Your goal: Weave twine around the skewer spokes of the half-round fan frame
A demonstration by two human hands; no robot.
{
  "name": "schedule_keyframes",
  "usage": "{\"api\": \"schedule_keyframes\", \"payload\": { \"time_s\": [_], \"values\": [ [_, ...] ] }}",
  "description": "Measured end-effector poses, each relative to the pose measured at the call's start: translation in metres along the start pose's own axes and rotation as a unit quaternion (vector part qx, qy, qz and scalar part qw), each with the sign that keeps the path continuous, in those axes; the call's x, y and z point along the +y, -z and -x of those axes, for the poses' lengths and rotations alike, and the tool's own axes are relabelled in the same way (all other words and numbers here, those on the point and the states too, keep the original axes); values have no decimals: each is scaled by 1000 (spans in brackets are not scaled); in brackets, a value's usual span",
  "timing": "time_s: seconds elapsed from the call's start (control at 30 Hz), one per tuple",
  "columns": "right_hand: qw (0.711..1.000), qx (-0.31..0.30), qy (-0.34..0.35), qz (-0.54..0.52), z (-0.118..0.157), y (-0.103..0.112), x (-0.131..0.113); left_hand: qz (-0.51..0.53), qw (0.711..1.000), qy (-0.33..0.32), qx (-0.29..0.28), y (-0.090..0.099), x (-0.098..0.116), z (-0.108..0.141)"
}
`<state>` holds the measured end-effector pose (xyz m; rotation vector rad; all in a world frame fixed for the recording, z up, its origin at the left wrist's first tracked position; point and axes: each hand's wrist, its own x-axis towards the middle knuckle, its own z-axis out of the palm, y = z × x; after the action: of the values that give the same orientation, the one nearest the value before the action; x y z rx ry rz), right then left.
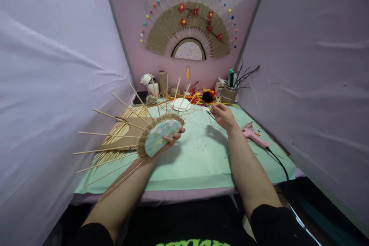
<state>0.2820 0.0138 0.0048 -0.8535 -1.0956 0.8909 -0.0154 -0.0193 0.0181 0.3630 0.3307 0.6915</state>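
Note:
My left hand grips a half-round fan piece by its straight edge, tilted above the table. Its middle is patterned in pale blue and green, and a woven twine band runs round the curve. Thin wooden sticks spread outward from that band. My right hand is closed in a pinch at the right, apart from the fan piece. A thin pale cord stretches from the fan piece to its fingertips. A small dark, pointed thing shows just below those fingers; its kind is unclear.
A finished fan with red flowers and pompoms hangs on the back panel. Wooden sticks and cardboard lie at left. A pink glue gun with a black cable lies right. Jars, twine, and a twig pot line the back.

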Motion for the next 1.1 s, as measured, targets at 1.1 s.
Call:
{"api": "schedule_keyframes", "payload": {
  "time_s": [1.1],
  "values": [
    [949,-170,-29,266,11,-39,41,-218,928,-239,187,6,12,-33]
  ]
}}
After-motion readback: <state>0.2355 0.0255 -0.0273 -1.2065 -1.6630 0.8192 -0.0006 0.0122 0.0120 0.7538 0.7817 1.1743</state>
